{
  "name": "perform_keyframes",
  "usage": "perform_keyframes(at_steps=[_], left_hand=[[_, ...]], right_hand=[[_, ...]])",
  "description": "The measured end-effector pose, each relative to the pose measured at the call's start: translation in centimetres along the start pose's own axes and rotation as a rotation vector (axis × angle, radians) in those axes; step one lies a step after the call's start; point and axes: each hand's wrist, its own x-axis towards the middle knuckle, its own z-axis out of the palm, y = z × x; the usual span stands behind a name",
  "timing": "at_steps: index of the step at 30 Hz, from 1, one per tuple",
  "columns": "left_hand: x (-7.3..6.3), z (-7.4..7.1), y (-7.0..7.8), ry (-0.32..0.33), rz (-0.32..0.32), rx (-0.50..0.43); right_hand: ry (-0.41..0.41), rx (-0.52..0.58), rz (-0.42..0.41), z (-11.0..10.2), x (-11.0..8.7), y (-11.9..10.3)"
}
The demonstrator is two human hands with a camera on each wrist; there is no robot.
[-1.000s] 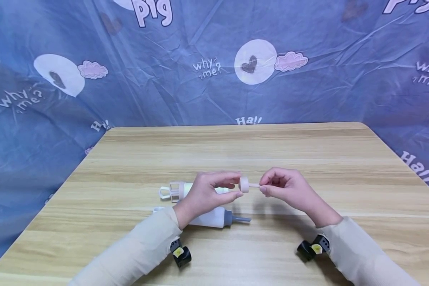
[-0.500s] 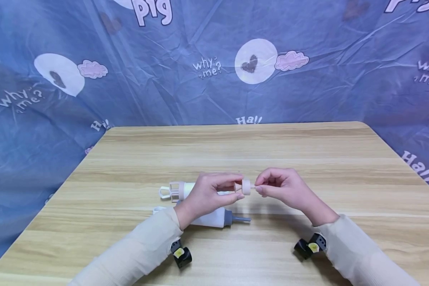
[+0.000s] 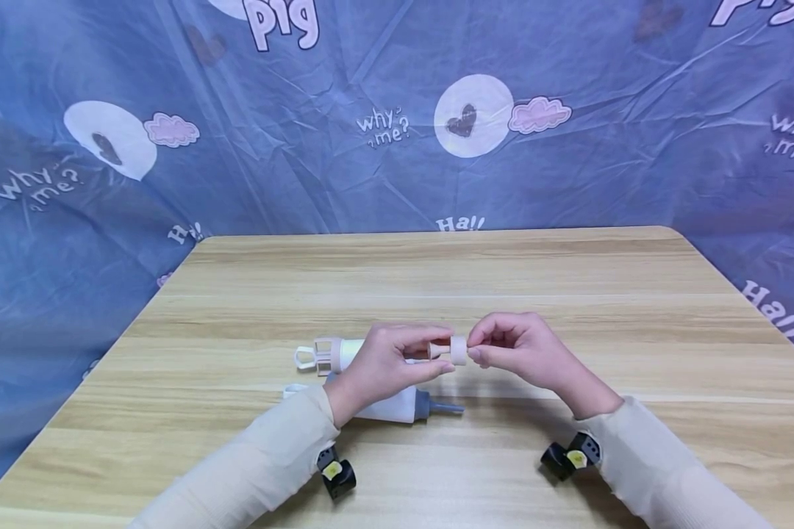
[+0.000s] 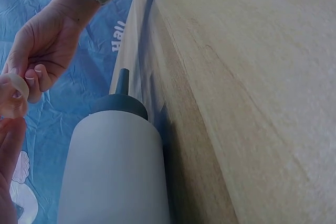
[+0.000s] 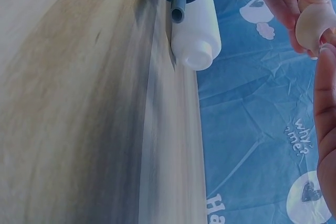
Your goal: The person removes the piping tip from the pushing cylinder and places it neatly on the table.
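Above the table, my left hand point(image 3: 392, 361) holds a small cream bottle cap point(image 3: 459, 350) by its rim, between thumb and fingertips. A flared, funnel-like nozzle piece point(image 3: 437, 351) sticks out of the cap's left side, inside the curve of that hand. Against the cap's right side, my right hand point(image 3: 519, 347) pinches the nozzle's thin end with thumb and index finger; the fingertips hide that end. The cap point(image 5: 314, 24) shows as a smooth ring between both hands in the right wrist view.
Beneath my left hand lies a white squeeze bottle point(image 3: 393, 406) with a grey cap and a thin grey spout point(image 3: 446, 406). Just behind it lies a pale bottle point(image 3: 349, 353) with a cage-like beige end point(image 3: 324, 355). A blue printed cloth point(image 3: 304, 162) hangs beyond the wooden table point(image 3: 536, 272).
My right hand has shifted left to the cap, and the stem on that side has disappeared. The nozzle's flared end now shows left of the cap. The cap has drifted slightly right and down.
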Motion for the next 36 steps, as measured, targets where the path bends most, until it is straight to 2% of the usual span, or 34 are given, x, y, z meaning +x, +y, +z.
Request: perform_keyframes(at_steps=[15,22,27,32,36], left_hand=[[-0.17,-0.01,0.1,-0.011,-0.047,0.009],[-0.23,0.02,0.08,-0.022,-0.071,-0.037],[-0.27,0.02,0.16,-0.017,-0.073,-0.021],[-0.35,0.02,0.11,0.004,-0.066,0.002],[-0.37,0.0,0.12,0.013,-0.071,0.017]], right_hand=[[-0.008,-0.013,0.018,0.11,-0.01,0.02],[0.006,-0.032,0.06,0.14,0.0,0.0],[0.034,-0.045,0.088,0.07,-0.07,-0.12],[0.081,-0.132,0.056,0.28,-0.21,-0.21],[0.069,-0.215,0.012,0.83,-0.19,-0.42]])
